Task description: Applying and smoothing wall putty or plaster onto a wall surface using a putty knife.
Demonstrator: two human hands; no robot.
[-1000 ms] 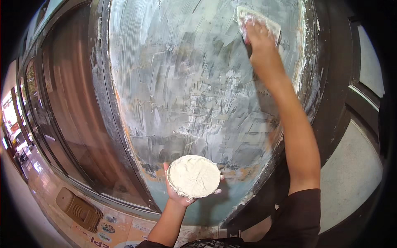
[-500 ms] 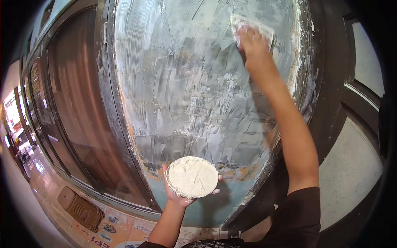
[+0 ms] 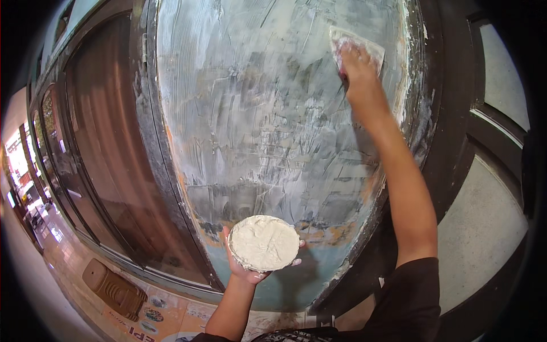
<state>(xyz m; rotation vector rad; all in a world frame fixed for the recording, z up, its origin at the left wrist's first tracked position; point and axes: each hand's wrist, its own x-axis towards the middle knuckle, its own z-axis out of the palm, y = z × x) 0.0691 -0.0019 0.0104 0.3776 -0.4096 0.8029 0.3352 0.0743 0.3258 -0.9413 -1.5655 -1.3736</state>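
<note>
Head cam: right hand firmly pinching flat whitish spreader drifts nearer patchy grey wall's right edge; left hand cups round creamy paste.

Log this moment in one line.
Left hand: holds round heap of pale paste | Right hand: grips flat spreader at smeared wall panel

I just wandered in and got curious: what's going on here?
A person's left hand supports a round, paste-covered holder in front of the lower part of a streaky grey panel. The right hand holds a flat, pale spreader against the panel, up toward its right edge. A brown plastic object rests on the floor, lower left.
</note>
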